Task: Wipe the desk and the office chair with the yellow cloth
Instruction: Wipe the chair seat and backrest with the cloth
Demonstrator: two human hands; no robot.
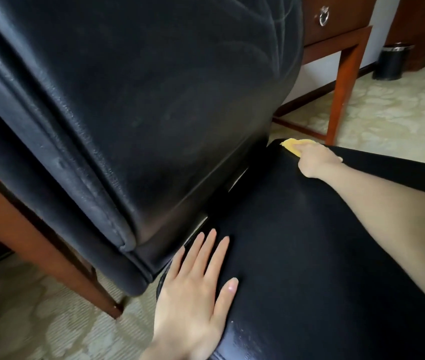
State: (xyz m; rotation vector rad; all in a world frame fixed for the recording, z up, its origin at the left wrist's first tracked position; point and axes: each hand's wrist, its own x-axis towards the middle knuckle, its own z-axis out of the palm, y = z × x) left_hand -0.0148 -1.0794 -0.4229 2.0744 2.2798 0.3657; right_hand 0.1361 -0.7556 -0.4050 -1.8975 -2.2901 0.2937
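Flat on the glossy black leather seat (pixel 297 242) of the office chair (pixel 336 307), my left hand (pixel 193 289) lies with fingers straight and slightly spread. It holds nothing and, it seems, braces the chair. Across the seat, at its far corner, my right hand (pixel 315 161) curls over the soft yellow cloth (pixel 290 146) and presses it to the leather. The cloth sits just beside the gap below the padded black leather backrest (pixel 128 87).

By my judgement, the chair step is in hand. Nothing shows whether the red-brown wooden desk (pixel 341 22) behind, with its ring-pull drawer, has had its wipe.

Most of the cloth is hidden under my knuckles. What shows is a short bunched strip lying along the seat's far edge, its free corner pointing left toward the backrest. Its true long axis I cannot tell.

The next move, as I judge it, calls for drawing the cloth toward me across the seat in an even pass. The left hand should lift off the stretch it covers, and the backrest comes after.

A small black waste bin (pixel 390 61) stands well apart on the pale patterned carpet (pixel 388 113).
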